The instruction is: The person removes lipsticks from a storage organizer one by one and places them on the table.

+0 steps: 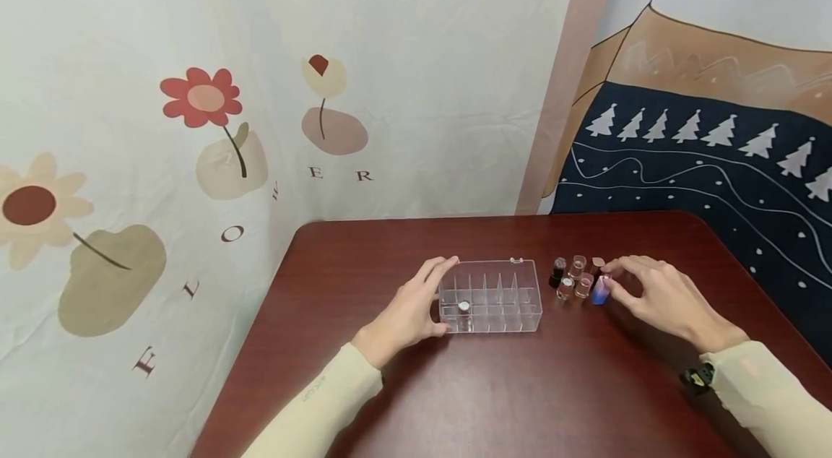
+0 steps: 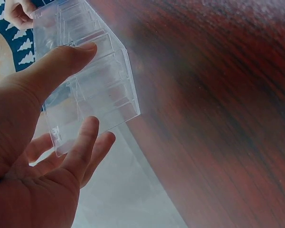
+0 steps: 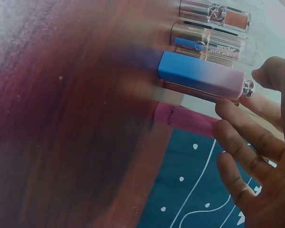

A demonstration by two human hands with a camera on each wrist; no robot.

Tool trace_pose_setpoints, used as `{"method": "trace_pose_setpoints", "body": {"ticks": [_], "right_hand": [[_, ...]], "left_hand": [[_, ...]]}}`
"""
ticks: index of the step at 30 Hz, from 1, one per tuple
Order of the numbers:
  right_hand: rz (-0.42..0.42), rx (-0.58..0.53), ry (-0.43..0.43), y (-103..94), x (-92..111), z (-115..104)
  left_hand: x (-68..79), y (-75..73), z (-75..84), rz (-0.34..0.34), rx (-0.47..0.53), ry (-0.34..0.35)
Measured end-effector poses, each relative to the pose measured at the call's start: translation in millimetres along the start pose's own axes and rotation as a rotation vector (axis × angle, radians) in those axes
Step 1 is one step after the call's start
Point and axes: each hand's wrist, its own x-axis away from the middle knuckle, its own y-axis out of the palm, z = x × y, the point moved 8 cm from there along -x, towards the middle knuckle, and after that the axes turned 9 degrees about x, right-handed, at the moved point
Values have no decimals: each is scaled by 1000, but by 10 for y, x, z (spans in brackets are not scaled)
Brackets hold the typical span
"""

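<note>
My left hand (image 1: 406, 313) holds the left end of a clear divided box (image 1: 492, 322), thumb on the front wall and fingers behind. A small tube with a silvery top (image 1: 464, 307) stands in a front compartment near that end. At the right, my right hand (image 1: 666, 295) reaches over an upright blue-to-pink lipstick (image 3: 199, 75), with thumb and fingertips close around its silver knob (image 3: 248, 89). A pink tube (image 3: 185, 118) stands beside it, near the other fingers. Its neighbours on the far side are a clear tube (image 3: 209, 40) and a silver-and-orange one (image 3: 216, 13).
Several small lip tubes cluster right of the box, including a dark one (image 1: 557, 274) and clear-capped ones (image 1: 577, 266). They stand on a dark red wooden table (image 1: 442, 400). Printed cloth (image 1: 416, 82) hangs behind the table. A black wristband (image 1: 698, 377) shows at the right cuff.
</note>
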Motion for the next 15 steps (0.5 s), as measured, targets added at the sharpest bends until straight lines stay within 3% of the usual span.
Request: {"method": "trace_pose_setpoints", "body": {"ticks": [7,15], "right_hand": [[100,17,-24,-146,-61,-106],[188,15,-182,-172,-230,-601]], "left_hand": [[-23,-2,13,-8,9,7],[-20,-5,-14,-13,12,4]]}}
